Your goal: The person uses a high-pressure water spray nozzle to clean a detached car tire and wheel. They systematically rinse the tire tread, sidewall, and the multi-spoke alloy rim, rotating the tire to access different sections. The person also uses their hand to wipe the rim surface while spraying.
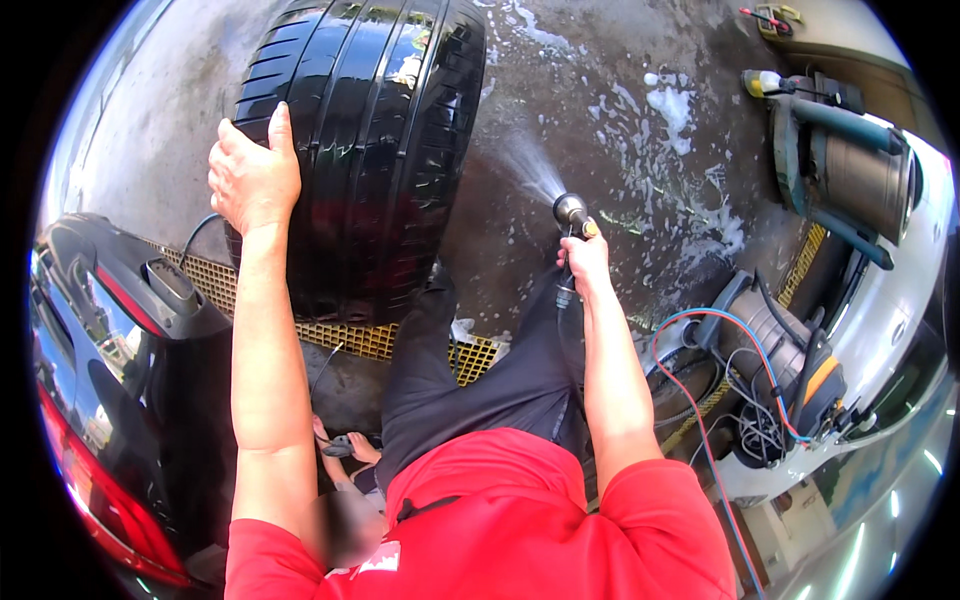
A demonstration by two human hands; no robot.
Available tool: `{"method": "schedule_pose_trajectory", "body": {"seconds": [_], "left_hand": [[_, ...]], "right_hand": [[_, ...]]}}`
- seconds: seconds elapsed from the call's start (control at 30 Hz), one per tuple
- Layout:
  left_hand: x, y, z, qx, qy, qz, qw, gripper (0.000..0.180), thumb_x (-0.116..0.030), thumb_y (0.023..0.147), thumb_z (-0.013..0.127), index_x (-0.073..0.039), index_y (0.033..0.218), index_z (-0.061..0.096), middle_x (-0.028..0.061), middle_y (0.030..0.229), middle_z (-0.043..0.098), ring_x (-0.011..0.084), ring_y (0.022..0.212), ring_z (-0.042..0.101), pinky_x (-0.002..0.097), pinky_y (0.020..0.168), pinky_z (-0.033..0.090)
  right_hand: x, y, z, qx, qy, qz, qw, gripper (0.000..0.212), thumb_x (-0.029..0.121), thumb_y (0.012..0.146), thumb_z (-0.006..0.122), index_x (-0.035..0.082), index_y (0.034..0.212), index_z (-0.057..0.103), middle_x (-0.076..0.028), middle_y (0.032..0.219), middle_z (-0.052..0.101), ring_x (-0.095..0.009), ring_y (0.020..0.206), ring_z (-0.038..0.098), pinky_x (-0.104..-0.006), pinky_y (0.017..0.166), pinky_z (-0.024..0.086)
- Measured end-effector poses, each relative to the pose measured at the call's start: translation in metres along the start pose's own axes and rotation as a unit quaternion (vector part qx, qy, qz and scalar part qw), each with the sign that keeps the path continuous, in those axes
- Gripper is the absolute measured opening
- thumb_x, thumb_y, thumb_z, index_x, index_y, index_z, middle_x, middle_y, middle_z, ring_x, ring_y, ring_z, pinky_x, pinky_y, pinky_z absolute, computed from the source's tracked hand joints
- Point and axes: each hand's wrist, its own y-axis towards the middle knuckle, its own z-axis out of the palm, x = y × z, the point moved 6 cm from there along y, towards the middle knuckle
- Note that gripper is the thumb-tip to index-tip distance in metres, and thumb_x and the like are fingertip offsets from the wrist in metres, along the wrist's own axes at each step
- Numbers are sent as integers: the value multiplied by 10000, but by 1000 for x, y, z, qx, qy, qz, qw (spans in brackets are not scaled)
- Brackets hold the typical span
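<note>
A large black tire (pixel 375 170), wet and shiny, stands upright ahead of my legs, its grooved tread toward me. My left hand (pixel 256 178) grips its left edge, thumb stretched along the tread and fingers bent at the side. My right hand (pixel 584 258) is closed round the handle of a spray gun (pixel 572 212) with a round metal head. A fan of white water (pixel 535 172) shoots from the gun toward the tire's right side and the wet floor. A hose runs down from the gun's handle beside my right leg.
White foam (pixel 672 112) streaks the dark floor. Yellow grating (pixel 213 284) crosses behind the tire. A dark car (pixel 140 400) stands at left, a white car (pixel 912 262) at right. Vacuum machines (pixel 862 172), hoses and cables crowd the right. Another person's hand (pixel 362 448) shows low left.
</note>
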Motion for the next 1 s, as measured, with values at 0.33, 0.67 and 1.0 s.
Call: {"method": "schedule_pose_trajectory", "body": {"seconds": [0.33, 0.67, 1.0], "left_hand": [[-1, -83, -6, -104, -25, 57, 993, 675, -545, 941, 557, -13, 1356, 526, 233, 1300, 590, 401, 1211, 550, 466, 1013, 433], [-26, -156, -12, -142, -49, 73, 986, 501, -367, 968, 583, -28, 1336, 566, 193, 1300, 609, 373, 1201, 569, 431, 1013, 442], [-53, -224, -22, -191, 9, -67, 979, 638, -462, 928, 581, -53, 1405, 469, 211, 1449, 437, 385, 1345, 398, 596, 1087, 281]], "right_hand": [[51, 53, -43, 117, -17, -132, 984, 826, -76, 755, 574, 138, 1526, 369, -12, 843, 602, -100, 636, 571, -263, 590, 502], [53, 59, -82, 178, -50, -127, 974, 839, -69, 727, 579, 116, 1522, 385, -36, 837, 607, -115, 643, 579, -269, 604, 506], [69, 10, -109, 169, -71, -222, 958, 795, -111, 744, 580, 99, 1492, 412, -38, 866, 581, -111, 650, 564, -256, 588, 497]]}}
